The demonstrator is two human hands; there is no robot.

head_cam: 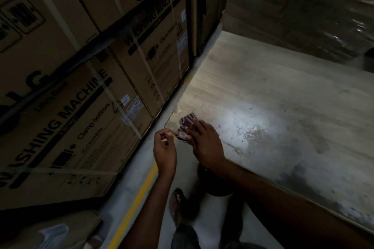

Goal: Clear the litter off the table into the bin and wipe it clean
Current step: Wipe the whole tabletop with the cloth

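**Cloth pressed at the table corner**

The purple striped cloth (187,125) is pressed on the near left corner of the table (283,107) by the right hand (204,143), fingers nearly straight. The left hand (165,149) is held just beside the edge, fingers curled; whether anything is pinched cannot be told.

Table (283,91): pale wood-grain top, dusty; whitish smears mid-surface; dark smudge at near edge; fine crumbs (251,135) scattered over the smears. Cloth (187,124): purple with pale stripes, crumpled, on the near-left corner; right hand (204,143) presses it flat-fingered. Small pale scrap (169,132) pinched in left hand (164,147), just off that corner.
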